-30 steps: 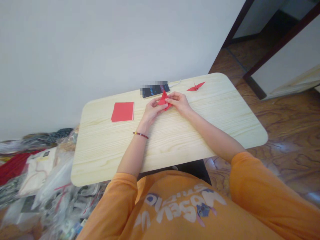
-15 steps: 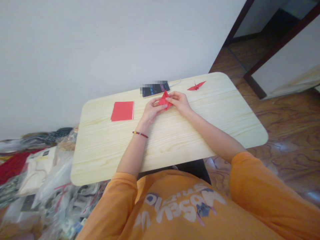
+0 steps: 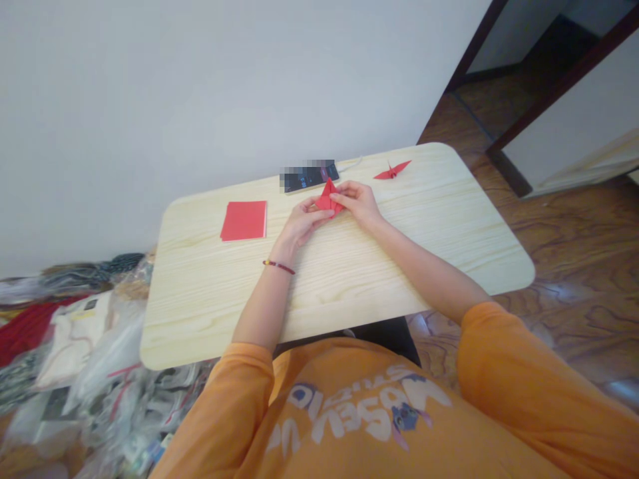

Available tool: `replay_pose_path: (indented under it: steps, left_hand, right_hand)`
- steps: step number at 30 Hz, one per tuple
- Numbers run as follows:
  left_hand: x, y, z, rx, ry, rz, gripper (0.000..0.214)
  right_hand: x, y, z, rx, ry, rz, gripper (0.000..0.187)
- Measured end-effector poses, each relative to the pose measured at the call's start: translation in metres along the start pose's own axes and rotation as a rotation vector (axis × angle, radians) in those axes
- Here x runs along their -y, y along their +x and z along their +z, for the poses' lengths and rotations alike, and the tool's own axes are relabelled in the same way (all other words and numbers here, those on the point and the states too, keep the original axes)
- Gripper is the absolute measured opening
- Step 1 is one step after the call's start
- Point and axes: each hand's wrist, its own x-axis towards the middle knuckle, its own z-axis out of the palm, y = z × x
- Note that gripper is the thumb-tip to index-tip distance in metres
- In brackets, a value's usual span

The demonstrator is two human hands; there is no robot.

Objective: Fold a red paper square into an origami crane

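A partly folded piece of red origami paper [image 3: 327,201] is held between both hands above the middle of the table, one point facing away from me. My left hand [image 3: 301,223] pinches its left and lower side, thumb on top. From the right, my right hand [image 3: 360,202] grips the other side, its thumb pressing on the centre of the folds. The fingers beneath the paper are partly hidden. A square stack of red paper [image 3: 244,221] lies to the left of my left hand. Beyond my right hand rests a folded red paper crane [image 3: 393,171].
The pale wood-grain table [image 3: 210,293] stands against a white wall. A phone [image 3: 310,177] with a white cable [image 3: 352,164] lies at its far edge. Bagged goods and cloth [image 3: 100,359] are heaped on the floor at the left; a doorway opens at the right.
Both hands keep their hold on the folded red paper and have barely moved. The view has shifted very slightly; the stack, phone and crane stay in place.
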Motion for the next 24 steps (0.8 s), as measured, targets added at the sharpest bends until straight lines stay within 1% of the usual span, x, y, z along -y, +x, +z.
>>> replay_pose_path:
  steps: [8, 13, 24]
  left_hand:
    - [0.0012, 0.0012, -0.0003, -0.039, 0.039, -0.015, 0.035]
    - [0.0015, 0.0015, -0.0019, -0.020, 0.056, -0.015, 0.038]
    - [0.0016, 0.0018, -0.0026, 0.000, 0.059, -0.031, 0.043]
  right_hand:
    - [0.0038, -0.0020, 0.0010, -0.038, -0.031, -0.002, 0.036]
    - [0.0056, -0.0028, 0.0015, -0.048, -0.048, -0.030, 0.034]
    - [0.0049, -0.0026, 0.0016, -0.076, -0.009, -0.014, 0.035]
